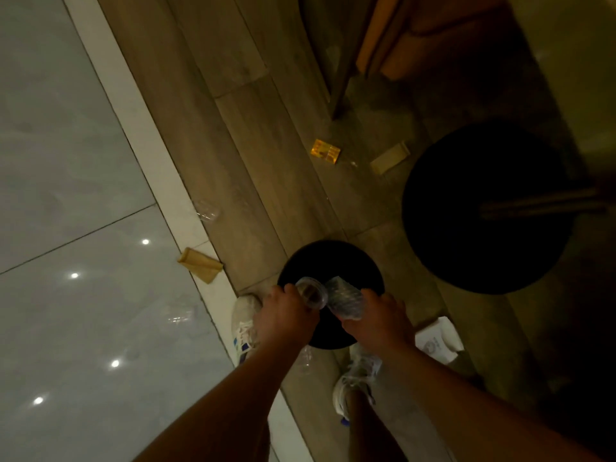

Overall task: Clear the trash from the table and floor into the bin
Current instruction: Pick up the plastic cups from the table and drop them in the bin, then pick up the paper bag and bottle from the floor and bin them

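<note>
**Dim Amber Light, Black Bin, Pale Tile**

Black bin (330,261), pure dark inside. Clear cup (311,292) with a brownish tint at its bottom, gripped in the left hand (283,315). Clear bottle (345,296), ribbed pattern along the wall, clamped in the right hand (380,320). White shoes (245,320), blue stripes on the side. Pale grey glossy tile (66,161), dotted with bright white light spots, thin dark grout lines. White strip (140,128) edging it. Grey-brown wood-grain planks (233,145). Tan wrapper (200,264) on the strip. Shiny gold-orange packet (325,151). Beige box (389,158). White carton (438,340), faint round print. Black round base (483,211). Orange-brown chair (416,35).
</note>
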{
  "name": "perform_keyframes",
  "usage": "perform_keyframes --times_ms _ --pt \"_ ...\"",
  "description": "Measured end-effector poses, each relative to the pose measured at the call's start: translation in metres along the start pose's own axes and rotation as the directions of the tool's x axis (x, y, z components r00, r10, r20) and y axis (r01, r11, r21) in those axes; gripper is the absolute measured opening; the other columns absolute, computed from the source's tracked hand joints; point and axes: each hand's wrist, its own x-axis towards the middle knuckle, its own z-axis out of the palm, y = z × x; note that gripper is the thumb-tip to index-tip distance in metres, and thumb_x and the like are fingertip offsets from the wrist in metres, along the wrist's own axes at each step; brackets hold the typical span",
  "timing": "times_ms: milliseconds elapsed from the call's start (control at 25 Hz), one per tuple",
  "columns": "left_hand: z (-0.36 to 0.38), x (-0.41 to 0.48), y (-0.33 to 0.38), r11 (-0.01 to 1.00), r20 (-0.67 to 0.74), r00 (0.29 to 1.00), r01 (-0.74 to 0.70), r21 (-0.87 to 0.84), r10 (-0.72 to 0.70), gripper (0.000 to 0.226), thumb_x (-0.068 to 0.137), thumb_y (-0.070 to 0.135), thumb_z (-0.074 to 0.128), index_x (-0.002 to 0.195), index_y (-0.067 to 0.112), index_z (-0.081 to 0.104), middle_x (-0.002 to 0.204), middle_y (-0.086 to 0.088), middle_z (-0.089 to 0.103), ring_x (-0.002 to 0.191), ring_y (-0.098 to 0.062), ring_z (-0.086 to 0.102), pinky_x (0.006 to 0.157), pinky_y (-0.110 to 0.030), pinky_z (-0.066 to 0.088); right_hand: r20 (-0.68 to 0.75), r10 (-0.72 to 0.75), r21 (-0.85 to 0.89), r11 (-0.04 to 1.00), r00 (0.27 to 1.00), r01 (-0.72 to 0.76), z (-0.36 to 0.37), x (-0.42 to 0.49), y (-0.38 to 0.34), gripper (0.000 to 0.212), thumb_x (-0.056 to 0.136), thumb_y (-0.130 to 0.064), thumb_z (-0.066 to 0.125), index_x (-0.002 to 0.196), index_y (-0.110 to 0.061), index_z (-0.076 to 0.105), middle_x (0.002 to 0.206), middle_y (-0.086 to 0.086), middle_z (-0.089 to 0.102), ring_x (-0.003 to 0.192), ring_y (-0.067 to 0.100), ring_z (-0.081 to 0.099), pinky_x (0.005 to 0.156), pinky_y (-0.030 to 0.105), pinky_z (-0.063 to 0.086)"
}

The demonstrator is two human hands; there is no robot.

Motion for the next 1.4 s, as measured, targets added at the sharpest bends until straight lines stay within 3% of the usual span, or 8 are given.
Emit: perform_keyframes --times_ms 280,480,600,760,1080,1240,1400 --pt "0.02 0.015 0.009 0.994 -0.009 0.999 -0.053 0.092 0.054 0.06 0.075 0.044 0.065 0.124 0.015 0.047 0.119 -0.012 0.051 0.109 -0.033 0.053 0.079 -0.043 0.051 0.014 -0.041 -0.005 0.999 0.999 0.041 0.023 0.015 0.003 0.07 0.08 -0.046 0.066 0.14 -0.023 0.04 0.136 0.015 0.047 0.127 0.037 0.04 0.098 0.041 0.044" --pt "0.025 0.008 0.004 0.989 0.016 0.996 -0.088 0.115 0.087 0.054 0.075 0.037 0.065 0.122 0.017 0.047 0.118 -0.011 0.051 0.106 -0.03 0.053 0.078 -0.04 0.052 0.015 -0.057 0.208 0.977 0.998 0.053 0.027 0.012 0.012 0.057 0.085 -0.031 0.066 0.137 -0.018 0.047 0.138 0.014 0.049 0.128 0.036 0.043 0.099 0.041 0.044" --pt "0.022 0.001 0.001 0.987 0.045 0.994 -0.107 0.123 0.103 0.051 0.077 0.035 0.06 0.123 0.017 0.047 0.117 -0.013 0.052 0.106 -0.032 0.054 0.081 -0.044 0.053 0.045 -0.066 0.29 0.956 0.997 0.05 0.025 0.006 0.018 0.053 0.085 -0.028 0.067 0.134 -0.015 0.051 0.134 0.014 0.055 0.124 0.033 0.051 0.098 0.04 0.047" --pt "0.017 -0.013 0.001 0.984 0.044 0.99 -0.136 0.119 0.131 0.05 0.076 0.032 0.057 0.124 0.02 0.048 0.115 -0.011 0.056 0.102 -0.03 0.058 0.075 -0.038 0.05 0.105 -0.061 0.358 0.934 0.993 0.019 0.015 -0.007 0.027 0.053 0.086 -0.03 0.066 0.134 -0.016 0.05 0.134 0.01 0.057 0.121 0.03 0.055 0.097 0.038 0.048" --pt "0.004 -0.077 0.012 0.984 0.045 0.989 -0.144 0.102 0.14 0.047 0.077 0.034 0.056 0.122 0.021 0.051 0.112 -0.007 0.063 0.097 -0.027 0.063 0.073 -0.035 0.054 0.13 -0.059 0.4 0.916 0.99 0.002 0.007 -0.062 0.059 0.04 0.091 -0.029 0.059 0.128 -0.015 0.056 0.127 0.009 0.062 0.116 0.027 0.058 0.09 0.032 0.045" --pt "-0.003 -0.11 0.01 0.971 0.001 0.975 -0.223 0.086 0.224 0.045 0.077 0.037 0.058 0.12 0.024 0.054 0.109 -0.003 0.065 0.094 -0.021 0.064 0.073 -0.033 0.054 0.133 -0.043 0.431 0.902 0.99 -0.018 0.009 -0.094 0.078 0.035 0.09 -0.027 0.059 0.122 -0.011 0.06 0.124 0.012 0.063 0.114 0.029 0.059 0.09 0.033 0.046" --pt "-0.002 -0.14 -0.011 0.941 0.118 0.954 -0.292 0.171 0.275 0.053 0.078 0.039 0.059 0.128 0.025 0.051 0.119 -0.002 0.062 0.105 -0.023 0.061 0.082 -0.034 0.05 0.101 0.047 0.531 0.842 0.994 -0.094 0.037 -0.145 0.104 0.04 0.09 -0.029 0.062 0.126 -0.012 0.058 0.13 0.011 0.059 0.118 0.027 0.057 0.088 0.025 0.041"
